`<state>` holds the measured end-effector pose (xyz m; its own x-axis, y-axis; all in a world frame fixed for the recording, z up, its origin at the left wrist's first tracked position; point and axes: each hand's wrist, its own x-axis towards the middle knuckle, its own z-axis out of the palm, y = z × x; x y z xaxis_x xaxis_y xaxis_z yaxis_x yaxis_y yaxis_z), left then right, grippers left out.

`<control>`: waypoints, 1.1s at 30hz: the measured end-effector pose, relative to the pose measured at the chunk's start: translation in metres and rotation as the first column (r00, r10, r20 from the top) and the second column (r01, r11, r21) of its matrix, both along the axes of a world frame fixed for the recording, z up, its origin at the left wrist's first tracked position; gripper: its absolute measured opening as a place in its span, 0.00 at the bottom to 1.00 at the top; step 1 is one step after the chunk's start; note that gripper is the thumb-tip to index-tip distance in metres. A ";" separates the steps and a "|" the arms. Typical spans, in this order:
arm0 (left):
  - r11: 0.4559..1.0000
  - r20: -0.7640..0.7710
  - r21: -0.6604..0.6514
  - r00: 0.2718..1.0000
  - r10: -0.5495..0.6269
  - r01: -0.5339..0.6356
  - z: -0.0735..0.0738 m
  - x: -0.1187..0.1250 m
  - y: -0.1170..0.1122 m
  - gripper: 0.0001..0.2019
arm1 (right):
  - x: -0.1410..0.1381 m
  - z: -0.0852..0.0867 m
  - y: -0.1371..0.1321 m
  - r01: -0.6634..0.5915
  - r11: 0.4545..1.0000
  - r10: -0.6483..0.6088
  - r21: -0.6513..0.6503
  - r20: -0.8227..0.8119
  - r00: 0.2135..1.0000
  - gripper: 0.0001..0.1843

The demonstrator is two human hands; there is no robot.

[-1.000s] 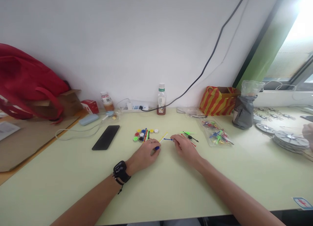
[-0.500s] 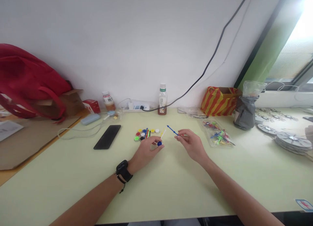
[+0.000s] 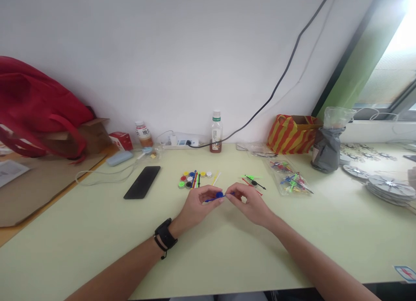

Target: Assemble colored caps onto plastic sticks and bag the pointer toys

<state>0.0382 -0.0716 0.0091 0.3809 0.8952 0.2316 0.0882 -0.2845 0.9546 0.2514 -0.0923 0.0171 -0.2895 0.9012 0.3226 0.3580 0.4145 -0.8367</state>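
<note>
In front of me, my left hand pinches a small round blue cap between thumb and fingers. My right hand grips one end of a blue plastic arrow pointer, which lies against the cap and reaches over to the left fingers. Whether the two pieces are joined I cannot tell. Behind the left hand are several round coloured caps with some coloured pointers beside them. A black round piece with a pointer lies among red and green ones just behind my right hand.
Clear bags of coloured pointers lie right, near stacked grey discs and a striped bag. A black phone lies left. A bottle and power strip stand by the wall; a red backpack is far left.
My right hand has moved left and down with the blue pointer, bringing it against the blue cap in my left hand. The red, green and black pointers behind the right hand are now uncovered.
</note>
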 end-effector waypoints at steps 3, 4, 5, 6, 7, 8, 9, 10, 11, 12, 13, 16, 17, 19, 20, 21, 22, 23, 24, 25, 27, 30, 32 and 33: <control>1.000 0.004 0.026 1.000 -0.011 0.011 -0.001 -0.002 0.001 0.13 | 0.001 0.002 -0.001 -0.015 1.000 0.015 0.020 0.024 1.000 0.07; 0.999 0.002 0.041 1.000 -0.010 0.010 -0.002 -0.003 0.001 0.13 | 0.002 0.003 -0.002 -0.019 1.000 0.018 0.024 0.033 0.999 0.07; 0.998 -0.003 0.063 1.000 -0.007 0.007 -0.003 -0.004 0.002 0.13 | 0.002 0.004 -0.002 -0.022 0.999 0.021 0.028 0.040 0.999 0.07; 0.996 -0.011 0.090 1.000 -0.003 0.004 -0.003 -0.005 0.002 0.13 | 0.003 0.004 -0.003 -0.025 0.999 0.024 0.029 0.046 0.999 0.07; 0.993 -0.024 0.121 1.000 -0.001 0.003 -0.004 -0.006 0.003 0.12 | 0.004 0.005 -0.003 -0.030 0.999 0.028 0.029 0.048 0.998 0.07; 0.988 -0.036 0.152 0.999 0.002 0.004 -0.004 -0.007 0.003 0.11 | 0.004 0.005 -0.004 -0.037 0.999 0.036 0.024 0.046 0.998 0.07; 0.984 -0.046 0.180 0.999 0.001 0.007 -0.005 -0.007 0.004 0.10 | 0.005 0.005 -0.004 -0.046 0.999 0.046 0.013 0.039 0.998 0.07; 0.979 -0.051 0.205 0.999 0.001 0.010 -0.005 -0.007 0.004 0.10 | 0.005 0.006 -0.004 -0.055 0.999 0.055 -0.001 0.027 0.998 0.08; 0.974 -0.051 0.225 0.999 -0.001 0.013 -0.005 -0.008 0.004 0.09 | 0.006 0.006 -0.004 -0.064 0.998 0.064 -0.017 0.012 0.998 0.08; 0.971 -0.046 0.238 0.999 -0.004 0.015 -0.005 -0.008 0.004 0.09 | 0.007 0.006 -0.003 -0.074 0.997 0.074 -0.035 -0.003 0.997 0.08; 0.969 -0.038 0.247 0.999 -0.006 0.015 -0.006 -0.008 0.004 0.09 | 0.007 0.006 -0.003 -0.084 0.995 0.083 -0.049 -0.017 0.996 0.09; 0.970 -0.024 0.242 0.999 -0.024 0.029 -0.006 -0.008 0.005 0.08 | 0.008 0.006 -0.003 -0.106 0.992 0.103 -0.072 -0.047 0.994 0.09; 0.972 -0.030 0.233 0.999 -0.034 0.041 -0.005 -0.008 0.005 0.07 | 0.008 0.006 -0.003 -0.109 0.991 0.105 -0.075 -0.054 0.993 0.10; 0.975 -0.061 0.212 0.996 -0.058 0.070 -0.004 -0.009 0.004 0.06 | 0.009 0.006 -0.003 -0.110 0.991 0.105 -0.079 -0.066 0.992 0.10; 0.977 -0.077 0.198 0.995 -0.067 0.081 -0.003 -0.009 0.004 0.06 | 0.009 0.006 -0.003 -0.111 0.990 0.105 -0.082 -0.071 0.992 0.11; 0.980 -0.086 0.182 0.994 -0.071 0.085 -0.002 -0.009 0.003 0.07 | 0.010 0.006 -0.003 -0.112 0.990 0.106 -0.084 -0.077 0.991 0.11; 0.983 -0.082 0.162 0.994 -0.070 0.083 -0.001 -0.008 0.003 0.07 | 0.010 0.005 -0.003 -0.113 0.990 0.106 -0.087 -0.086 0.991 0.12; 0.987 -0.067 0.141 0.995 -0.069 0.078 0.000 -0.008 0.002 0.08 | 0.010 0.005 -0.002 -0.113 0.990 0.104 -0.089 -0.100 0.990 0.13; 0.990 -0.042 0.119 0.996 -0.074 0.078 0.001 -0.007 0.000 0.08 | 0.010 0.004 -0.001 -0.113 0.990 0.102 -0.090 -0.118 0.988 0.14; 0.991 -0.012 0.099 0.996 -0.085 0.085 0.002 -0.007 -0.001 0.09 | 0.009 0.004 -0.001 -0.110 0.990 0.097 -0.090 -0.141 0.985 0.15; 0.989 0.040 0.061 0.990 -0.135 0.133 0.003 -0.006 -0.003 0.10 | 0.007 0.003 0.000 -0.105 0.990 0.087 -0.089 -0.185 0.979 0.17; 0.980 0.074 0.004 0.977 -0.200 0.201 0.003 -0.005 -0.005 0.10 | 0.003 0.000 0.001 -0.101 0.991 0.077 -0.086 -0.247 0.966 0.17; 0.980 0.074 -0.031 0.978 -0.194 0.197 0.001 -0.004 -0.004 0.11 | 0.002 -0.003 0.002 -0.042 0.997 0.022 -0.061 -0.284 0.959 0.21; 0.982 0.077 -0.049 0.981 -0.178 0.182 0.001 -0.004 -0.003 0.12 | 0.002 -0.005 0.001 0.015 0.999 -0.024 -0.034 -0.286 0.958 0.26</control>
<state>0.0342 -0.0745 0.0098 0.5208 0.8259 0.2159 -0.0287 -0.2359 0.9714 0.2531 -0.0908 0.0125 -0.1708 0.9168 0.3611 0.1092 0.3818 -0.9178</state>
